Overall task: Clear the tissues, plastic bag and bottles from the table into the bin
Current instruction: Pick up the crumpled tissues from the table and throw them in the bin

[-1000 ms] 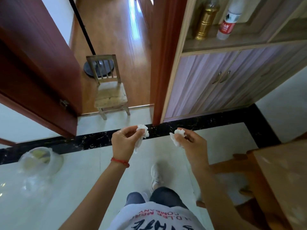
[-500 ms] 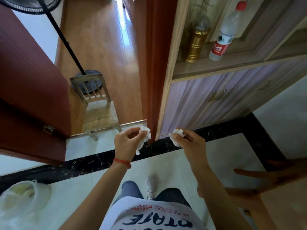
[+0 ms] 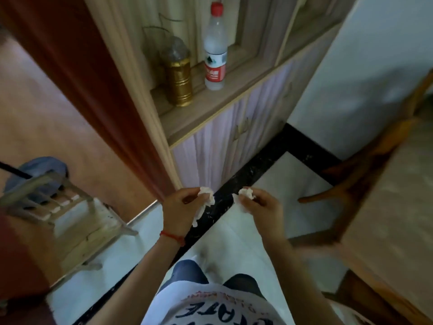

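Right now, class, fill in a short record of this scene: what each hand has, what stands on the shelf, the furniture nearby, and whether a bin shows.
left hand: left hand grips a crumpled white tissue
right hand: right hand grips a second tissue
wrist: red string on the left wrist
shelf: clear bottle with red cap and red label upright beside a gold-coloured bottle
floor, left: small wooden chair
right edge: wooden table
bin: none in view
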`<action>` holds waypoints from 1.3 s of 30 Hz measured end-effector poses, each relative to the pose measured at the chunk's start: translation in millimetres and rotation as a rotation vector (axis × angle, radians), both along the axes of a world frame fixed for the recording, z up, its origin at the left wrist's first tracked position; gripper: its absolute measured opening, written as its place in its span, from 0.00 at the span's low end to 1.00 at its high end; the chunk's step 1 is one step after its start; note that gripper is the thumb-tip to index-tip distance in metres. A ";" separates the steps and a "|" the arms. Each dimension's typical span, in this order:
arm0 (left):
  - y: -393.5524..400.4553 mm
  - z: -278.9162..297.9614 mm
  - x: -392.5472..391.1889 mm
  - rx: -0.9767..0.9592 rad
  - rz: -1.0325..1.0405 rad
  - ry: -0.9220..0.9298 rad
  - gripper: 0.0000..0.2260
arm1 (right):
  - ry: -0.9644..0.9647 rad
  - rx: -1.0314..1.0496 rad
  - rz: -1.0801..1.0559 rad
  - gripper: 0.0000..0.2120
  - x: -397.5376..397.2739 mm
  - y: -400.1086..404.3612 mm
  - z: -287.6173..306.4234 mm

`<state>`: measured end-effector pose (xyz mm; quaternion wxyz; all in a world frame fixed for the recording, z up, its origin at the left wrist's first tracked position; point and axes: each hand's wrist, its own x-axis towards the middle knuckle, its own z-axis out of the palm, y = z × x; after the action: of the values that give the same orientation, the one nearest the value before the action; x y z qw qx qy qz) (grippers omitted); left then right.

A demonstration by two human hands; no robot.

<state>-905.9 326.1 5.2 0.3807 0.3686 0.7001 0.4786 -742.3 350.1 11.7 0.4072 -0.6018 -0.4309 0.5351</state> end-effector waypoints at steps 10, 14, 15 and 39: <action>71.6 -4.4 33.9 -0.012 -0.437 -0.058 0.05 | -0.014 -0.026 -0.467 0.04 26.7 -5.2 -4.3; 86.9 -10.0 50.0 -0.037 -0.562 -0.064 0.04 | -0.008 -0.056 -0.619 0.05 35.8 -11.0 -7.1; 90.1 -12.0 54.0 -0.031 -0.590 -0.057 0.04 | -0.006 -0.058 -0.642 0.05 37.3 -12.1 -7.3; 283.3 -2.5 237.7 -0.022 -0.681 -0.103 0.07 | -0.043 0.009 -0.721 0.04 218.2 167.6 -1.8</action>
<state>-668.2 609.4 2.7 0.5574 0.5524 0.5217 0.3346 -524.1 517.7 9.9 0.5634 -0.7242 -0.2019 0.3426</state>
